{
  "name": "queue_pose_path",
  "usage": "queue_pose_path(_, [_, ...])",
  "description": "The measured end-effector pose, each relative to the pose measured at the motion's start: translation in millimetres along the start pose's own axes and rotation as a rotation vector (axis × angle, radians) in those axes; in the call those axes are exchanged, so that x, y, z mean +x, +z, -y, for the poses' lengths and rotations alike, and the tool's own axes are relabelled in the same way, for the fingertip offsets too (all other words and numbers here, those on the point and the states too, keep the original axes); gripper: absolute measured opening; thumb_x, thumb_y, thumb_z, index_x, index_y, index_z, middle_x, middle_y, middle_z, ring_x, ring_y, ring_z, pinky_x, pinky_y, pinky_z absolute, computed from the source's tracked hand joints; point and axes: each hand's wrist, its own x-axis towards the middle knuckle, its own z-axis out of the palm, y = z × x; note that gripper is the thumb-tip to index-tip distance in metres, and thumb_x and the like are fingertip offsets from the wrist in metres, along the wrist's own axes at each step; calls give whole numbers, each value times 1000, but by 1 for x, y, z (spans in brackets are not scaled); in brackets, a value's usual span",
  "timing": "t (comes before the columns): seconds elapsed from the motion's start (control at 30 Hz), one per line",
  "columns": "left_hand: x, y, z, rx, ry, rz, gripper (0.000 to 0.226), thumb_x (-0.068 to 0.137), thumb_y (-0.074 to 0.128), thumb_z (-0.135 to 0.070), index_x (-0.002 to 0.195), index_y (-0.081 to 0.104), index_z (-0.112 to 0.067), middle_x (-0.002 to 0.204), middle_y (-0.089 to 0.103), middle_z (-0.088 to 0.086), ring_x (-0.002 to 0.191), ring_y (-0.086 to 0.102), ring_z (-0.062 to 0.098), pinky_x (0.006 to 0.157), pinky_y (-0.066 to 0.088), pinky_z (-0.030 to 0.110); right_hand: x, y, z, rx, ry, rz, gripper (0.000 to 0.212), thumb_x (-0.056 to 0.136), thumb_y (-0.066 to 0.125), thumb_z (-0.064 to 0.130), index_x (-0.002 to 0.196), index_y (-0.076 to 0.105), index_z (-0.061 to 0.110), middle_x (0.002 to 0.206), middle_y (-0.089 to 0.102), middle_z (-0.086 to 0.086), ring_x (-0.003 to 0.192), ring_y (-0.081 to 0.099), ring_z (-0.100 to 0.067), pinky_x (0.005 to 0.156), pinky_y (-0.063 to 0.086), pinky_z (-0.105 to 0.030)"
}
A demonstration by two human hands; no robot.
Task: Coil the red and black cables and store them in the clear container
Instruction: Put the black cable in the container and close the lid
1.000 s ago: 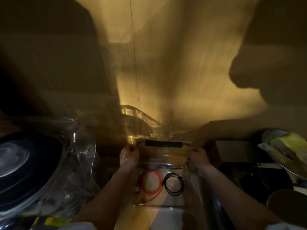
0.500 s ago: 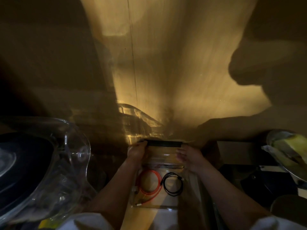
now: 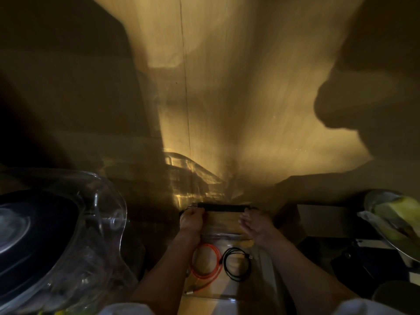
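— At the far end of the clear container, what are the fingers doing?
— My left hand is curled closed around the end of the black bar on its far rim; my right hand lies loose, fingers spread, gripping nothing.
— And the cables?
— Red cable and black cable lie coiled side by side on the container floor, apart. I judge coiling and storing done; only closing seems left, if that bar is a closure

Glossy clear plastic container (wood-grain wall).
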Motion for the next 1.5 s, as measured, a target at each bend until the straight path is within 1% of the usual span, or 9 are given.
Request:
queue_pose_path(0.07, [-21,2,-11,-46,0,-23,10,76,67,-13,67,66,-10,76,63,16,75,59,26,72,53,42,-4,-1,-1,-57,-30,-3,16,101,41,5,112,53,3,126,54,-33,96,52,-28,76,47,-31])
queue_pose_path(0.13, [-30,2,-15,-116,-5,-16,13,87,61,-7,74,62,-7,77,59,16,75,58,26,69,54,39,-11,0,0,-97,-58,-27,6,98,51,8,94,54,6,88,58,-17,75,54,-21,68,49,-30])
queue_pose_path(0.2, [-34,2,-13,-121,-1,-10,13,91,59,-9,79,63,-7,83,60,17,82,60,27,70,56,39,-15,-3,-1,-103,-70,-45,16,97,53,7,81,50,9,79,53,-10,71,52,-18,70,49,-32])
queue_pose_path(0.5, [-66,-11,-4,-241,45,45,14,97,53,-13,100,64,-5,109,61,19,105,60,30,91,55,50,-50,-7,-9,-102,-156,-6,10,97,52,5,88,56,6,86,55,-9,83,55,-15,83,53,-36])
queue_pose_path(0.87, [-97,-25,11,-539,2,66,19,97,55,-12,110,60,1,120,61,26,109,64,34,87,57,42,-100,-22,-36,-165,-380,45,10,96,52,6,93,61,3,107,60,-15,107,59,-22,102,48,-41])
queue_pose_path(1.07, [-110,-40,20,-611,-117,95,47,86,71,-25,127,54,-9,120,64,19,104,67,31,93,56,42,-114,-50,-59,-403,-543,44,18,95,55,18,84,63,9,95,67,-12,100,67,-25,99,50,-49])
queue_pose_path(1.2, [-116,-45,23,-519,-211,73,53,76,80,-33,120,59,-12,114,67,16,100,69,28,76,60,36,-131,-63,-72,-522,-640,48,22,93,56,29,81,62,12,91,66,-18,95,63,-37,92,50,-59])
queue_pose_path(1.33, [-124,-53,32,-372,-221,94,35,84,73,-18,117,63,-9,120,66,14,105,65,27,65,54,31,-145,-69,-88,-552,-657,28,33,82,57,44,79,60,12,89,64,-20,91,60,-42,86,48,-64])
queue_pose_path(1.5, [-136,-64,41,-359,-189,171,45,79,76,-11,122,63,-14,122,66,11,110,63,25,59,57,32,-145,-81,-107,-433,-590,8,18,93,59,19,78,63,10,94,68,-20,99,62,-42,92,49,-58])
